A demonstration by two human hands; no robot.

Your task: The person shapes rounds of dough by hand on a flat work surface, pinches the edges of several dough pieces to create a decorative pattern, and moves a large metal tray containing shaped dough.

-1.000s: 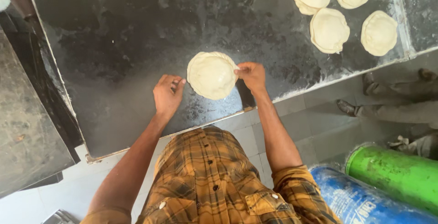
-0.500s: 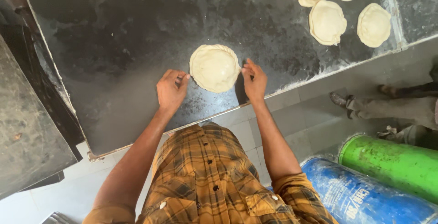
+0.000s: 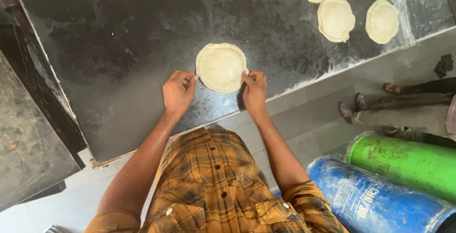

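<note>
A dough disc (image 3: 221, 67) lies on the worktop (image 3: 118, 47) between the left hand (image 3: 178, 92) and right hand (image 3: 255, 90); more discs (image 3: 336, 18) lie far right.

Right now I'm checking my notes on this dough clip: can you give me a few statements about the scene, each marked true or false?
1. Both hands touch the edge of the dough disc. True: the left hand and the right hand flank it.
2. The disc lies on a white cloth. False: it lies on a dark floured worktop.
3. Other dough discs lie at the far right. True.
4. The right hand holds a rolling pin. False: its fingers only meet the dough.
5. A green cylinder lies beside a blue cylinder. True.
</note>
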